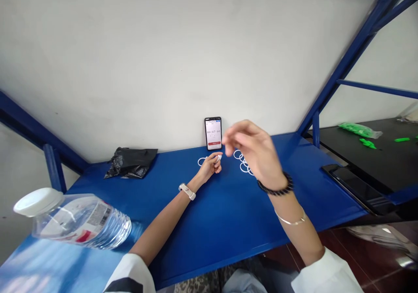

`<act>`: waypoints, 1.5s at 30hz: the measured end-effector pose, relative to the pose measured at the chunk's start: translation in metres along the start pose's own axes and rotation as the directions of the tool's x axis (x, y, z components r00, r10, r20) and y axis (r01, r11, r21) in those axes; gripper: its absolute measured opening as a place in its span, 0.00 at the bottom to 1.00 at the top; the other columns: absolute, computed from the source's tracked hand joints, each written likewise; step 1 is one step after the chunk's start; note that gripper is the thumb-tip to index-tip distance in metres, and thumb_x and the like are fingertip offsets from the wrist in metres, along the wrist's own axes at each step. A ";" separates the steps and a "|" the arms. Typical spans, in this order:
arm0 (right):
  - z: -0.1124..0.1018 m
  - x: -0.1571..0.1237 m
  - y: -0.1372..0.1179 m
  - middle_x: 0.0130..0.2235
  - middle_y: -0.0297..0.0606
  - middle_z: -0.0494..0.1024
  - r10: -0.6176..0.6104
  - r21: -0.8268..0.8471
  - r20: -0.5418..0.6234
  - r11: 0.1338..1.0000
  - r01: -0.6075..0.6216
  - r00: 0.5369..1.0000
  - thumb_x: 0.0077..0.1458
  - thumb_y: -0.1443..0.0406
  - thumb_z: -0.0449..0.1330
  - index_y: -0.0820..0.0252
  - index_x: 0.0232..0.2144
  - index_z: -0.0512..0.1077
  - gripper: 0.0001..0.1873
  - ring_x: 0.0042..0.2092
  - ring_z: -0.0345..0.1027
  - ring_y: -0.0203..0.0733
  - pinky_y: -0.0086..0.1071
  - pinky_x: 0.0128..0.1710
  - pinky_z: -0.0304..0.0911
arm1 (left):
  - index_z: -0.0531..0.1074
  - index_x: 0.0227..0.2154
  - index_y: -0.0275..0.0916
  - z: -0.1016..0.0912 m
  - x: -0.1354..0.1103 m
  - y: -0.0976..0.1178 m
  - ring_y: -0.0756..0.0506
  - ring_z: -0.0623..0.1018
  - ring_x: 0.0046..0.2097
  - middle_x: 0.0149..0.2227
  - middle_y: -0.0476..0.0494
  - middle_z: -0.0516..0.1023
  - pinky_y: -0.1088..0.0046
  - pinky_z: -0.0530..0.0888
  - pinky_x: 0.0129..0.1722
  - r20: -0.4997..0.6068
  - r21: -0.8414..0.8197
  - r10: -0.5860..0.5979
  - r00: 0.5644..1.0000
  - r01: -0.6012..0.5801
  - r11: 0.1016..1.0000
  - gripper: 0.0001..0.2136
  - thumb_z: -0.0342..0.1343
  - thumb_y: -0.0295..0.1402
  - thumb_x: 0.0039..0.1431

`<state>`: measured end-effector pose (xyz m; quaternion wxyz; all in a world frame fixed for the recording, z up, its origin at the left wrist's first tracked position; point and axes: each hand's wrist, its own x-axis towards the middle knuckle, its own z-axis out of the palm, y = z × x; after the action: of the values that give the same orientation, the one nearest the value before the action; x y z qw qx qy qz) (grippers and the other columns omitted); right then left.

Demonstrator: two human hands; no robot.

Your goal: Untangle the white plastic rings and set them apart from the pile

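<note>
From my remote post I record: left hand (211, 167) low near the far edge of the surface (209, 223), fingers pinched; right hand (256, 151) raised, fingers bent, blurred.

On the phone's (213, 134) screen we can read approx. 00:07:56 in dark digits, last no. a bit soft. Smaller txt there, incl. on the red btn (214, 143), is too tiny for us. Bottle (119, 230) label (93, 218): we see a barcode (105, 214), but its print's illegible.
</note>
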<state>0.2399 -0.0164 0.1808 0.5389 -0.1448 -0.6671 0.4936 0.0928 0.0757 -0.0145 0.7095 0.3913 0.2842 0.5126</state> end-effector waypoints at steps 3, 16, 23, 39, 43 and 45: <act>-0.033 0.010 0.085 0.36 0.37 0.77 0.020 -0.400 -0.156 0.913 -0.082 0.988 0.57 0.62 0.57 0.59 0.35 0.73 0.08 0.36 0.71 0.39 0.35 0.40 0.67 | 0.65 0.46 0.37 0.000 -0.001 0.001 0.53 0.64 0.18 0.18 0.57 0.58 0.77 0.59 0.19 0.043 -0.001 0.003 0.999 -0.003 1.000 0.17 0.58 0.34 0.54; -0.073 -0.031 0.191 0.44 0.42 0.77 0.127 -0.638 0.038 0.766 -0.074 0.991 0.57 0.67 0.54 0.58 0.43 0.74 0.13 0.42 0.72 0.42 0.36 0.41 0.69 | 0.52 0.56 0.40 0.002 -0.004 -0.002 0.52 0.71 0.20 0.22 0.58 0.67 0.78 0.63 0.21 -0.050 0.269 0.149 0.988 -0.131 0.954 0.31 0.58 0.39 0.52; -0.068 -0.040 0.201 0.32 0.38 0.78 0.214 -0.536 -0.146 0.803 -0.259 0.966 0.56 0.62 0.55 0.60 0.38 0.73 0.11 0.33 0.73 0.40 0.35 0.37 0.69 | 0.60 0.50 0.41 -0.004 0.001 -0.009 0.56 0.69 0.19 0.31 0.52 0.70 0.79 0.64 0.17 -0.074 0.517 0.319 0.945 -0.237 0.822 0.24 0.58 0.44 0.53; -0.070 -0.043 0.200 0.27 0.31 0.73 0.281 -0.466 -0.268 0.799 -0.379 0.922 0.52 0.60 0.54 0.58 0.30 0.69 0.08 0.25 0.68 0.36 0.30 0.28 0.61 | 0.70 0.32 0.37 0.003 -0.006 -0.006 0.54 0.67 0.19 0.23 0.51 0.71 0.78 0.63 0.20 -0.016 0.726 0.330 0.944 -0.216 0.653 0.14 0.57 0.44 0.55; -0.070 -0.042 0.201 0.24 0.30 0.70 0.274 -0.485 -0.284 0.786 -0.384 0.919 0.51 0.61 0.54 0.58 0.27 0.68 0.07 0.24 0.64 0.35 0.29 0.26 0.59 | 0.69 0.31 0.37 0.003 -0.007 -0.006 0.54 0.67 0.19 0.22 0.52 0.69 0.78 0.63 0.20 0.003 0.747 0.314 0.949 -0.211 0.630 0.13 0.55 0.44 0.57; -0.070 -0.042 0.201 0.23 0.29 0.70 0.273 -0.495 -0.289 0.778 -0.387 0.918 0.50 0.62 0.54 0.58 0.26 0.68 0.06 0.24 0.63 0.35 0.29 0.26 0.59 | 0.69 0.31 0.37 0.003 -0.007 -0.007 0.53 0.67 0.19 0.22 0.51 0.69 0.77 0.63 0.20 0.017 0.757 0.303 0.953 -0.210 0.619 0.12 0.54 0.43 0.57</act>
<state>0.2482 0.0828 -0.0122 0.4446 -0.4553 -0.6852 0.3543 0.0966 0.0674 -0.0188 0.3864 0.6559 0.4506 0.4663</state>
